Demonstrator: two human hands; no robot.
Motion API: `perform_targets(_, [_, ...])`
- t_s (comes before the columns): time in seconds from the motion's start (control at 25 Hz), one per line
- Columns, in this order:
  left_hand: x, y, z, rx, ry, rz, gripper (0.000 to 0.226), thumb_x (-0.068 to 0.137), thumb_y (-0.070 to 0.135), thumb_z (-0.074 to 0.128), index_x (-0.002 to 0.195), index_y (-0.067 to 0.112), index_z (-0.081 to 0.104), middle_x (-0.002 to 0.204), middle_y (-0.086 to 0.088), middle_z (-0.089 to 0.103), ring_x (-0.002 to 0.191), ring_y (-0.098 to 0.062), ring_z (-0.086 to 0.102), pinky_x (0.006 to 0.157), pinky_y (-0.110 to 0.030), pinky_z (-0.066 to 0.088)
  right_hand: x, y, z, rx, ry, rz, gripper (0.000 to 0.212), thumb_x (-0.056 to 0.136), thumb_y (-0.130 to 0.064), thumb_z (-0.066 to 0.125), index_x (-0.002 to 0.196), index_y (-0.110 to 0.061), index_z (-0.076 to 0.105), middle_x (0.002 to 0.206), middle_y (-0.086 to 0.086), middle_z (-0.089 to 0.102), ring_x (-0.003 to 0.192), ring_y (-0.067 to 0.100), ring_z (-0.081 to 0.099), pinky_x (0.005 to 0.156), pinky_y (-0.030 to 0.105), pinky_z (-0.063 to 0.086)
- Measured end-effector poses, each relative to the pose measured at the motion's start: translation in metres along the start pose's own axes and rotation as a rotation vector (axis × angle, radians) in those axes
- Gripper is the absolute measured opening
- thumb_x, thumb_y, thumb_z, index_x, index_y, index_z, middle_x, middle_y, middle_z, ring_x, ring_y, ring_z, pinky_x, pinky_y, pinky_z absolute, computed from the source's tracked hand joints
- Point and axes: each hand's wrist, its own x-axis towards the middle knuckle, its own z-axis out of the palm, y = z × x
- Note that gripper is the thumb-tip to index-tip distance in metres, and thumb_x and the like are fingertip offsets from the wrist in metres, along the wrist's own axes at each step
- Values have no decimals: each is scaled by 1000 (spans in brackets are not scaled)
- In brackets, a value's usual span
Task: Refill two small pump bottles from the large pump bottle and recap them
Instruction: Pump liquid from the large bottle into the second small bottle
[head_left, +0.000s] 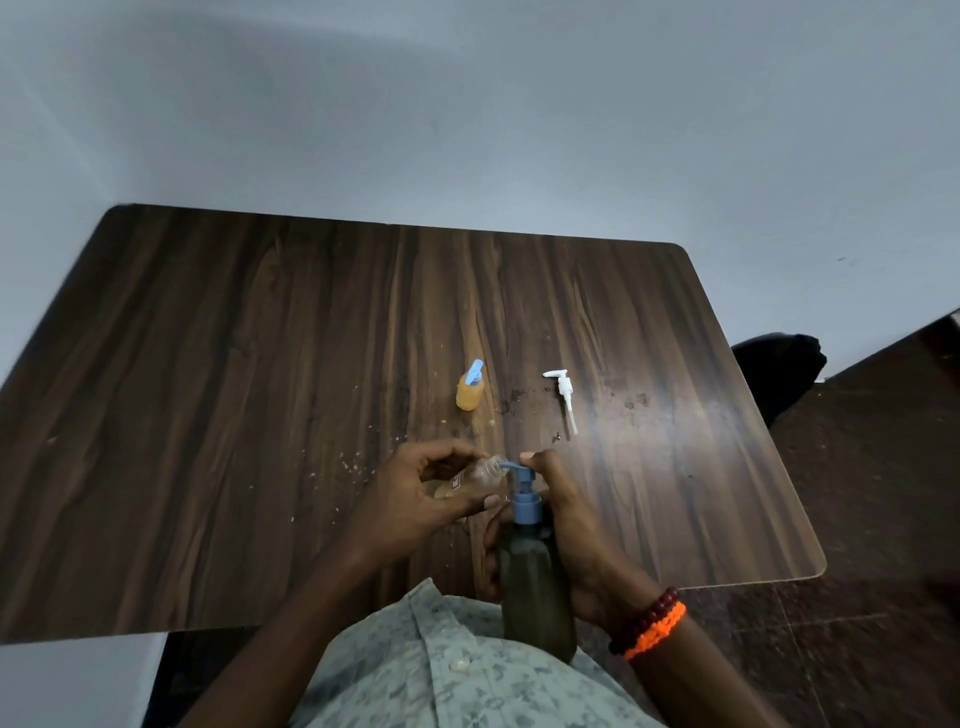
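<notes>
Nearest, my right hand (566, 525) grips the dark-green large pump bottle (535, 587); my left hand (415, 499) clamps the clear small bottle (475, 475) tilted under its blue spout (511, 467), to catch liquid.

Bottles and a pump on a table

The small bottle (470, 391) stands at 12 o'clock from the hands; the loose pump (563, 397) lies at its 3 o'clock, on the table (260, 389).

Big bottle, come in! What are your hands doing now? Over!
Right hand grips big bottle, finger on pump. Left hand holds open small bottle at spout. Orange bottle capped; white pump loose. Nothing blocking.
</notes>
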Motion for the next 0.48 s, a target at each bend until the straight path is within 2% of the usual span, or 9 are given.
perform_targets(0.12, [-1, -1, 0, 16, -3, -1, 32, 85, 21, 89, 115, 21, 79, 111, 7, 81, 109, -13, 75, 101, -49, 61, 0, -1, 2, -26, 18, 1, 69, 92, -72, 37, 85, -22, 83, 70, 7, 76, 59, 15, 72, 53, 28, 59])
perform_targets(0.32, [0, -1, -2, -6, -4, -16, 30, 86, 19, 87, 115, 19, 78, 112, 4, 80, 108, -16, 76, 92, -55, 64, 0, -2, 4, -4, 1, -35, 67, 91, -74, 45, 93, -18, 81, 73, 12, 75, 58, 21, 71, 56, 30, 60])
perform_targets(0.48, [-1, -1, -1, 7, -4, -13, 30, 86, 21, 87, 115, 21, 78, 112, 6, 80, 108, -13, 75, 95, -52, 64, 2, 0, 0, -11, 68, -17, 62, 96, -66, 40, 93, -22, 83, 83, 10, 80, 65, 18, 75, 54, 27, 60])
